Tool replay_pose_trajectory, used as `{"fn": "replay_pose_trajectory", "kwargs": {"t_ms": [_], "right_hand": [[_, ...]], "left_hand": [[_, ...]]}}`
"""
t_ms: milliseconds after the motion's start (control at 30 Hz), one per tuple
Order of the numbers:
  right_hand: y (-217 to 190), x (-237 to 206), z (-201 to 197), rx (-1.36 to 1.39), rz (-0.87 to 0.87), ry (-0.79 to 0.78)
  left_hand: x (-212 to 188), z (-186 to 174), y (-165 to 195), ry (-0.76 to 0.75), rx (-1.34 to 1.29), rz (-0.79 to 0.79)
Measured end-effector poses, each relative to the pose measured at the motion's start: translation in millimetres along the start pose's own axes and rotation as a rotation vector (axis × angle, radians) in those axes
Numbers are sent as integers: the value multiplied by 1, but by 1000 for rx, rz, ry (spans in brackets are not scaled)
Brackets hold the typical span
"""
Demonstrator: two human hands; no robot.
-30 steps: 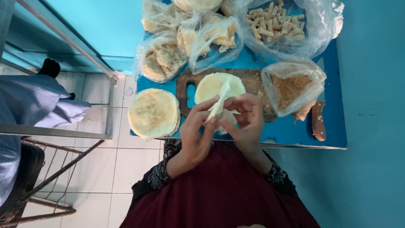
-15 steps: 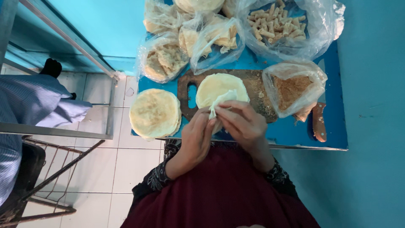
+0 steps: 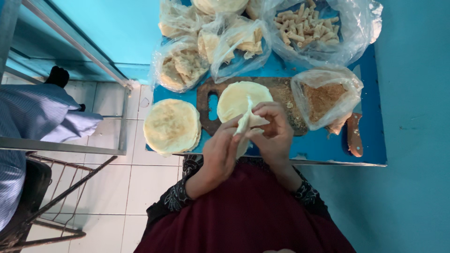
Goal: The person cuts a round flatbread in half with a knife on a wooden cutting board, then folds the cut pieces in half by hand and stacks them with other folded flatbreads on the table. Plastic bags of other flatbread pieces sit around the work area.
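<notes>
Both hands are now holding the folded wrapper (image 3: pixel 247 122) slightly lower and tighter than half a second ago, the left hand (image 3: pixel 220 152) and right hand (image 3: pixel 274 136) closing their fingers on it above the front edge of the wooden board (image 3: pixel 286 96), where a round wrapper (image 3: pixel 239 96) is lying, so the fold is looking further along. Beside the board a stack of wrappers (image 3: pixel 171 125) is sitting on the blue table (image 3: pixel 370 140), while clear bags are holding brown crumbs (image 3: pixel 323 99), finished rolls (image 3: pixel 304 28) and pale filling (image 3: pixel 185 68).
</notes>
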State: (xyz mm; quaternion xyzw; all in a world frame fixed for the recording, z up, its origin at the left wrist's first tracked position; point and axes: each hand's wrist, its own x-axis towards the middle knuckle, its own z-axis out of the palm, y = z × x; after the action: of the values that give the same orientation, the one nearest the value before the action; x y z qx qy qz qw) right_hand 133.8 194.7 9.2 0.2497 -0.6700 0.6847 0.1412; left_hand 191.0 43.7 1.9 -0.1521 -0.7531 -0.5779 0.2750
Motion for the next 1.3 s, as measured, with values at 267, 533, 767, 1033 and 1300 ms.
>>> {"fn": "replay_pose_trajectory", "kwargs": {"t_ms": [267, 533, 767, 1033, 1300], "right_hand": [[12, -12, -4, 140, 111, 175], [19, -21, -2, 226, -84, 159], [9, -4, -7, 670, 253, -71], [32, -11, -20, 368, 188, -2], [37, -19, -21, 330, 95, 88]], "left_hand": [[5, -7, 9, -26, -630, -160], [14, -17, 1, 112, -303, -435], [7, -6, -5, 52, -67, 149], [15, -19, 5, -7, -462, -79], [14, -24, -7, 19, -89, -244]]}}
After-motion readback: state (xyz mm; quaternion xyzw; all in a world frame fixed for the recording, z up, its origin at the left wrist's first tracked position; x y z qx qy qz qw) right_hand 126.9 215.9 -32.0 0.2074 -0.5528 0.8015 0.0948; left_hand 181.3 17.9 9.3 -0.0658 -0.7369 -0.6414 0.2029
